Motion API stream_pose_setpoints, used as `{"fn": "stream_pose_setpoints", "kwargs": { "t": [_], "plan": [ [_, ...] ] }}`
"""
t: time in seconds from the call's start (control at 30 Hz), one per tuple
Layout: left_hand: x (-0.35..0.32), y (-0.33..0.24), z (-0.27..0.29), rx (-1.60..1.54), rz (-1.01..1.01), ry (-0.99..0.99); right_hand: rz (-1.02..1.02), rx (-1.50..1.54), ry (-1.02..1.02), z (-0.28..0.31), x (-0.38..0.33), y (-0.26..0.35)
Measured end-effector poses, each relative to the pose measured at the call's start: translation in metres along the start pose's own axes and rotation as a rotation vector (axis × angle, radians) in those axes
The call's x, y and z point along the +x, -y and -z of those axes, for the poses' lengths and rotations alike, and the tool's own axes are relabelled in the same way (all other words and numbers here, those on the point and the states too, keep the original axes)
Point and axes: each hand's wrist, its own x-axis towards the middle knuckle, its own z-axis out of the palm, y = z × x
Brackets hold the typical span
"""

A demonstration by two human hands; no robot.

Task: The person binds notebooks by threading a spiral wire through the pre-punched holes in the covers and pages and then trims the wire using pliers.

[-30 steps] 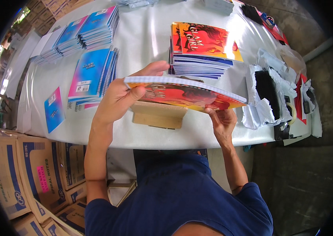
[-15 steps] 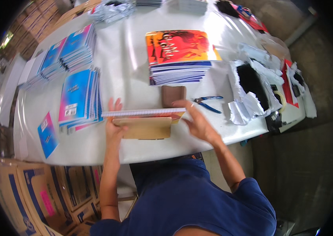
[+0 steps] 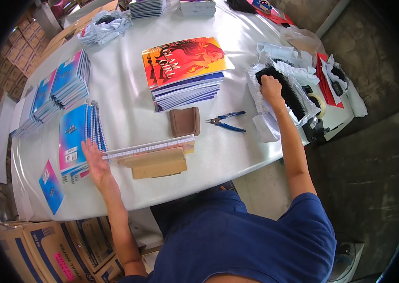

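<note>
Blue-and-pink spiral notebooks (image 3: 73, 134) crowd your 10 o'clock, right by your left hand (image 3: 96, 165). Pile of red-and-yellow covered notebooks (image 3: 185, 66) at 12; nearer you, a curved brown block (image 3: 184, 123) and blue-handled pliers (image 3: 230, 127), side by side. Pale tape roll (image 3: 322, 110) at 2.

Containers: white paper-wrapped tray (image 3: 266, 130) at 1 o'clock holds black ribbed coils (image 3: 295, 103). Your right hand (image 3: 271, 88) is down on them, fingers curled; can't tell if it pinches one. Crumpled white wrapper (image 3: 107, 29) far off at 11, something dark inside.

Single red-and-yellow notebook, white page edge up (image 3: 150, 147), stands at a tan rest (image 3: 159, 166) at your 11. Left hand open at its left end, contact unclear. Hands well apart.

White-covered table (image 3: 237, 153) is bare from pliers to near edge, 12 to 1 o'clock. Brown cartons (image 3: 58, 250) below the edge at 8.
</note>
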Motion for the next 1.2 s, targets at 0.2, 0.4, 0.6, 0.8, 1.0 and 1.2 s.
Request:
{"fn": "stream_pose_setpoints", "kwargs": {
  "t": [0.2, 0.4, 0.6, 0.8, 1.0, 1.2],
  "plan": [
    [0.01, -0.024, 0.004, 0.004, -0.053, -0.028, -0.085, 0.15, -0.149, 0.03, 0.0, -0.011],
    [0.015, -0.074, -0.051, 0.746, -0.499, 0.183, 0.221, 0.531, -0.299, 0.117, -0.02, 0.064],
    [0.004, -0.086, -0.137, 1.11, -0.501, 0.612, 0.349, 1.207, 0.153, 0.161, -0.09, 0.163],
    [0.003, -0.076, -0.137, 1.125, -0.455, 0.692, 0.284, 1.362, 0.296, 0.159, -0.1, 0.175],
    [0.005, -0.077, -0.14, 1.109, -0.425, 0.676, 0.479, 1.33, 0.351, 0.153, -0.1, 0.172],
    [0.005, -0.078, -0.139, 1.107, -0.409, 0.684, 0.369, 1.308, 0.179, 0.156, -0.098, 0.17]
  ]
}}
